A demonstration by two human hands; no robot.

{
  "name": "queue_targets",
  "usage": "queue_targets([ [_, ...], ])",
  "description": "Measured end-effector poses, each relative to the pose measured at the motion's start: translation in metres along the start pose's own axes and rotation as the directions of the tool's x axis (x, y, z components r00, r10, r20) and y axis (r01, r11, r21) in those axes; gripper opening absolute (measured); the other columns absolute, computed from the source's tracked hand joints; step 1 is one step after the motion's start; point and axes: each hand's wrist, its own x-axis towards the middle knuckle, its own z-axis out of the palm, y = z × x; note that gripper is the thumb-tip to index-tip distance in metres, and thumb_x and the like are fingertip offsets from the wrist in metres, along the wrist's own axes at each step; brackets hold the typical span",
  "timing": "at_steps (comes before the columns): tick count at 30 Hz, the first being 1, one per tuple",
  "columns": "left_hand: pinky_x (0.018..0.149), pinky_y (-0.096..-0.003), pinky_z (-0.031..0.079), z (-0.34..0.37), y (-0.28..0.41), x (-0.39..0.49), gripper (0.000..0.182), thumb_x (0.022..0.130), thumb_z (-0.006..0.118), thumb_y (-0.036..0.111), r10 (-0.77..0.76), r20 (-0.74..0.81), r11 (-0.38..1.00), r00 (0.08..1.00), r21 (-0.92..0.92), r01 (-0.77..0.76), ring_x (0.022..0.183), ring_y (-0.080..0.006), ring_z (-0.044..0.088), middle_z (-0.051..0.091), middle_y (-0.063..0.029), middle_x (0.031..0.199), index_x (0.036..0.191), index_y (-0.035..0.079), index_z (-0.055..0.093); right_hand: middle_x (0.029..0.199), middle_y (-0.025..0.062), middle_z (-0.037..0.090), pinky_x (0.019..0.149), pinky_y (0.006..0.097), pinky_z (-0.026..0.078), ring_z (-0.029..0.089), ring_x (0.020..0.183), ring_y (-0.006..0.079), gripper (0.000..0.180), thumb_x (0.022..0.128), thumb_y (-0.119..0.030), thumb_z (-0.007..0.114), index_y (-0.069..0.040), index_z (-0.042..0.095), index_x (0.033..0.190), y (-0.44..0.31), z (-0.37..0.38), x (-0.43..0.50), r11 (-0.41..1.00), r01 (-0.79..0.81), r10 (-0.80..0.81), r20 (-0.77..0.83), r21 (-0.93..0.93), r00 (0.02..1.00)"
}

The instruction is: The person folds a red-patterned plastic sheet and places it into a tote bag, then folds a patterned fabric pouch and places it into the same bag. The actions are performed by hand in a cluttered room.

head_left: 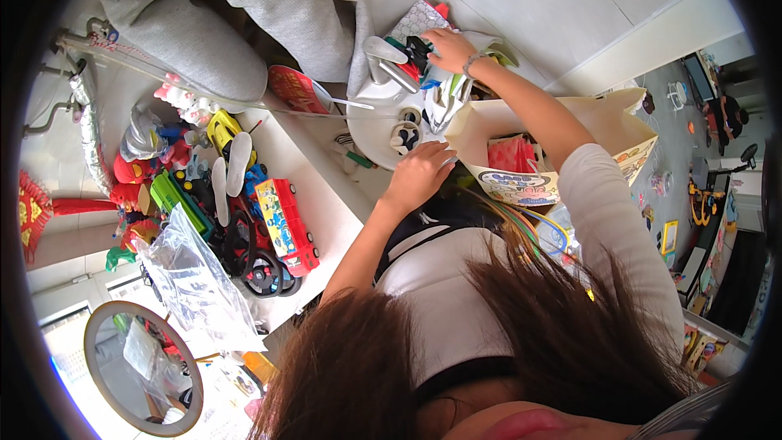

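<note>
My right hand (451,51), with a bracelet at the wrist, reaches over a white washbasin (382,107) with its fingers apart beside a small black item (419,52). Under and around it lies a heap of small things, with a patterned white pouch (420,19) behind and a crumpled plastic wrapper (445,101) in front. The basin's metal tap (397,75) stands left of the heap. My left hand (415,176) bends over the near rim of the basin, beside a black-and-white object (404,136) in the bowl. What lies under its fingertips is hidden.
A cream paper bag (467,128) with red contents stands right of the basin. On the white ledge at left are a red toy truck (287,226), a yellow toy car (224,129), insoles (239,164) and a clear plastic bag (195,281). A round mirror (197,373) stands lower left.
</note>
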Motion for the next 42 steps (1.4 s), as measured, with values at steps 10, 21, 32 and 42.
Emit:
queue_targets([
  [10,0.089,-0.0384,0.051,-0.019,-0.001,-0.014,0.022,0.087,0.064,0.016,-0.092,-0.059,0.995,0.994,0.024,0.093,0.108,-0.0282,0.060,0.065,-0.0105,0.113,0.107,0.008,0.067,0.139,0.0115,0.048,0.099,0.0509,0.043,0.044,0.130,0.0308,0.062,0.081,-0.016,0.063,-0.017,0.040,0.139,-0.029,0.040,0.039,0.936,-0.170,0.296,0.424,-0.309,0.856],
  [21,0.088,-0.0400,0.051,-0.022,-0.020,0.004,0.029,0.088,0.063,0.013,-0.140,-0.160,0.986,0.977,-0.112,0.123,0.108,-0.0342,0.059,0.061,-0.0178,0.121,0.117,0.006,0.063,0.107,0.0204,0.058,0.084,0.0459,0.047,0.057,0.098,0.0393,0.018,0.084,-0.013,0.061,0.000,0.056,0.097,0.015,-0.015,-0.006,0.962,-0.168,0.230,-0.305,0.215,0.924],
  [32,0.093,-0.0444,0.051,-0.040,0.002,0.061,0.076,0.096,0.056,0.037,-0.487,0.009,0.243,0.873,-0.959,0.146,0.123,-0.0356,0.050,0.032,-0.0223,0.147,0.151,0.007,0.012,0.108,0.0093,0.065,0.087,0.0284,0.047,0.058,0.097,0.0135,0.024,0.094,-0.007,0.056,0.000,0.055,0.116,-0.058,-0.100,-0.129,0.610,0.185,0.450,-0.530,0.770,0.719],
  [42,0.088,-0.0405,0.050,-0.048,0.012,0.056,0.066,0.089,0.067,0.016,-0.515,0.069,-0.041,0.855,-0.998,0.056,0.118,-0.0235,0.051,0.043,-0.0103,0.137,0.143,0.014,0.029,0.121,0.0177,0.058,0.105,0.0444,0.037,0.050,0.125,0.0354,0.013,0.092,-0.008,0.056,-0.003,0.053,0.104,-0.133,-0.102,-0.191,0.668,0.410,0.176,-0.668,0.621,0.723],
])
